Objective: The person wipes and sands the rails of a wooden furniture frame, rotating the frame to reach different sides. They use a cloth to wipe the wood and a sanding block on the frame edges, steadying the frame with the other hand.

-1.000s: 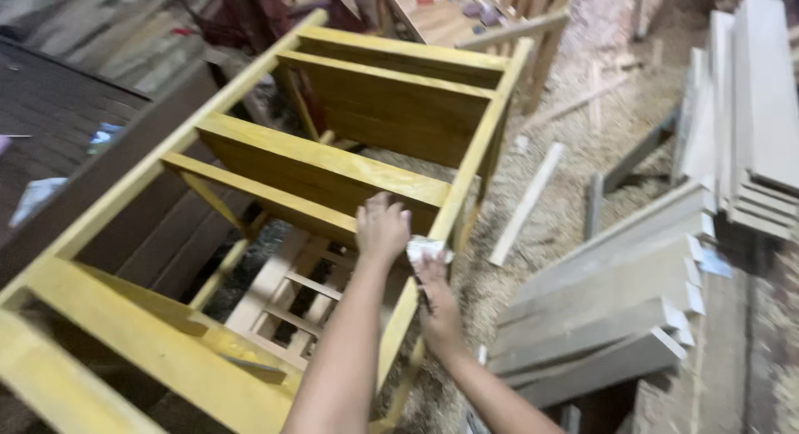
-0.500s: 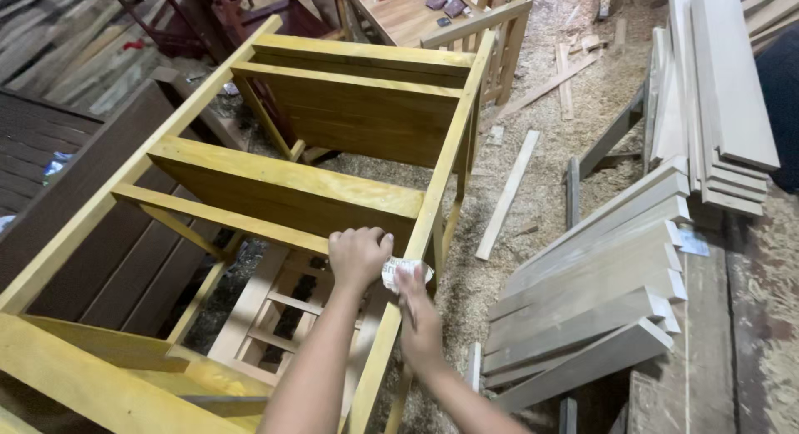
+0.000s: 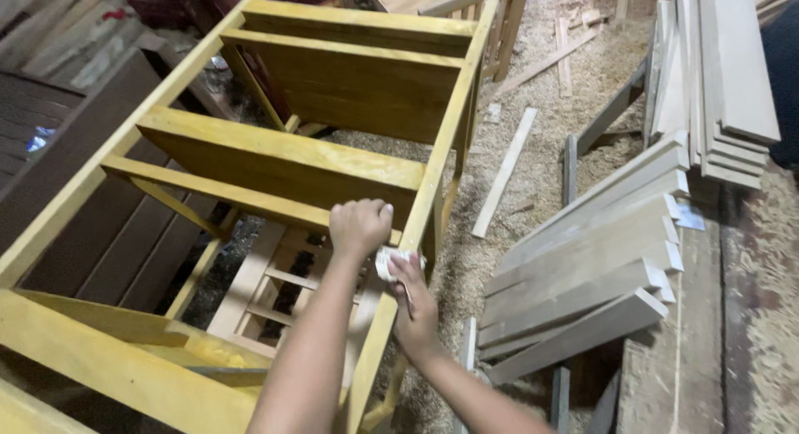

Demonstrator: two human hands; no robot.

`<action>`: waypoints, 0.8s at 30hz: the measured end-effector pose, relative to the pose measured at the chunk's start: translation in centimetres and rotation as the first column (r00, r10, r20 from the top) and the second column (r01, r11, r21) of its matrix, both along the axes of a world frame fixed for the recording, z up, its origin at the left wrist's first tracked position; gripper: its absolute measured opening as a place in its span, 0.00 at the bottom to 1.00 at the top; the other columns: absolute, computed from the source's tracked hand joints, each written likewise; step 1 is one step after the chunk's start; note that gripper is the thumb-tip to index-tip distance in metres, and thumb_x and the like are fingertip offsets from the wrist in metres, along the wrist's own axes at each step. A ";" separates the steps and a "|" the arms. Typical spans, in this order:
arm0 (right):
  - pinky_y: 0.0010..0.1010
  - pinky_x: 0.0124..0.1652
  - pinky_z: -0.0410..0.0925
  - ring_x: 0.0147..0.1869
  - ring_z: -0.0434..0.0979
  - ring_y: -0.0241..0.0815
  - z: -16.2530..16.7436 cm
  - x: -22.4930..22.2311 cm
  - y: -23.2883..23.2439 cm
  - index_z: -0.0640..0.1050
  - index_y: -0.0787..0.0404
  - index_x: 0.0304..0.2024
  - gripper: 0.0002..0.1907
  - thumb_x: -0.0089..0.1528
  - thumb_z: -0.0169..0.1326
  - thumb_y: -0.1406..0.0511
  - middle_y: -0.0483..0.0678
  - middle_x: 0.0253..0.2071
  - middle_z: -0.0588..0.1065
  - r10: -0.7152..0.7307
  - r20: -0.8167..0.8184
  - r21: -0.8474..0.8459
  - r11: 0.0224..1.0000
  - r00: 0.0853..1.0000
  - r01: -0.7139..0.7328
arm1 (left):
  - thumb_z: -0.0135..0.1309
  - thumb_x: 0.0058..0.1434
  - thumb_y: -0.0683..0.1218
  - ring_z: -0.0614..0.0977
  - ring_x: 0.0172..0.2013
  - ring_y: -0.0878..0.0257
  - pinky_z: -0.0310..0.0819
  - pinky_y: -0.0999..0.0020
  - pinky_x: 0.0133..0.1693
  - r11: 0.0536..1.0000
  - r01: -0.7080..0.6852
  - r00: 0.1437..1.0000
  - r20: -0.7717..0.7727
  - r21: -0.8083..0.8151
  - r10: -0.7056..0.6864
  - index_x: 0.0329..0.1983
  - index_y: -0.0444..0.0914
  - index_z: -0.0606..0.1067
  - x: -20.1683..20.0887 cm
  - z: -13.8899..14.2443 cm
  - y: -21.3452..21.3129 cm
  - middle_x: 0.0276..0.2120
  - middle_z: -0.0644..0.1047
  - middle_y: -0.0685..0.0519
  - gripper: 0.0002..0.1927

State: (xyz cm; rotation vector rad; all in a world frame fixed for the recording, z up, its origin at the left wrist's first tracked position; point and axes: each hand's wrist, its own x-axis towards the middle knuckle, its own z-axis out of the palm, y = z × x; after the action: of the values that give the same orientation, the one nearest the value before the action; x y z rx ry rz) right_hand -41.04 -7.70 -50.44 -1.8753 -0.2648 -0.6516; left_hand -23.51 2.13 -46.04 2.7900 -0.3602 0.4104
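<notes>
Cloth: small white wad (image 3: 388, 262), centre of frame, being pressed against the yellow frame's (image 3: 275, 155) right rail.
Right hand (image 3: 416, 305): fingers clamped on the cloth.
Left hand (image 3: 359, 226): fist curled shut, resting on the rail.
Change: both hands sitting lower along the rail than a second ago; rubbing is advancing toward the viewer.
Count: two hands, one cloth, one frame; roughly seven pale planks (image 3: 583, 267) stacked right; one loose strip (image 3: 504, 172) on sawdust.
</notes>
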 end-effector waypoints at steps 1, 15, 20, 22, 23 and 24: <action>0.44 0.72 0.58 0.81 0.58 0.54 0.4 1.4 -0.4 0.75 0.63 0.63 0.19 0.75 0.39 0.64 0.57 0.68 0.72 -0.007 0.008 0.009 1.000 1.000 0.007 | 0.47 0.64 0.58 0.82 0.37 0.49 0.69 0.47 0.43 1.000 0.023 1.000 -0.022 -0.004 -0.023 0.31 0.46 0.83 -0.1 0.2 0.2 0.33 0.83 0.52 0.18; 0.47 0.71 0.54 0.78 0.59 0.59 2.9 4.4 -3.4 0.78 0.65 0.60 0.19 0.74 0.43 0.63 0.58 0.66 0.73 0.108 -0.005 -0.050 0.993 0.994 -0.108 | 0.47 0.67 0.56 0.79 0.36 0.51 0.67 0.49 0.43 0.984 0.169 0.958 0.226 0.058 -0.178 0.29 0.46 0.82 -1.2 1.4 0.8 0.30 0.80 0.54 0.18; 0.36 0.66 0.70 0.64 0.78 0.49 6.5 12.9 -6.8 0.73 0.55 0.64 0.20 0.72 0.39 0.61 0.54 0.61 0.77 0.089 -0.377 0.112 0.992 0.922 -0.050 | 0.47 0.67 0.57 0.79 0.36 0.51 0.67 0.49 0.41 0.986 0.151 0.972 0.169 0.073 -0.162 0.29 0.47 0.82 -1.2 1.4 1.0 0.30 0.81 0.55 0.18; 0.40 0.66 0.65 0.69 0.73 0.51 6.7 13.3 -7.0 0.73 0.60 0.64 0.19 0.72 0.41 0.63 0.59 0.67 0.69 0.036 -0.270 0.028 0.999 0.962 -0.030 | 0.47 0.65 0.57 0.79 0.36 0.51 0.67 0.49 0.41 0.989 0.130 0.980 0.142 0.076 -0.140 0.30 0.47 0.83 -1.2 1.4 0.9 0.30 0.81 0.55 0.17; 0.42 0.66 0.63 0.71 0.70 0.53 5.9 12.9 -7.0 0.73 0.62 0.63 0.19 0.73 0.42 0.64 0.61 0.71 0.64 0.011 -0.206 -0.017 1.000 0.978 -0.015 | 0.47 0.64 0.57 0.79 0.36 0.51 0.67 0.49 0.41 0.990 0.120 0.982 0.137 0.076 -0.130 0.30 0.47 0.83 -1.1 1.3 0.9 0.30 0.81 0.54 0.17; 0.43 0.69 0.62 0.74 0.67 0.54 5.2 11.6 -6.6 0.75 0.61 0.62 0.18 0.73 0.42 0.64 0.60 0.70 0.66 0.011 -0.161 -0.064 0.998 0.987 -0.022 | 0.47 0.64 0.57 0.79 0.36 0.51 0.67 0.49 0.40 0.990 0.121 0.983 0.129 0.070 -0.130 0.30 0.47 0.83 -1.1 1.3 0.8 0.30 0.81 0.54 0.17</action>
State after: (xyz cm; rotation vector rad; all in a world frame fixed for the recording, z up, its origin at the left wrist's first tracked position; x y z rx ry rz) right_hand -29.41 -14.33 -45.23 -1.9742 -0.1988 -0.4825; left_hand -24.57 2.97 -44.76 2.7875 -0.5858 0.5661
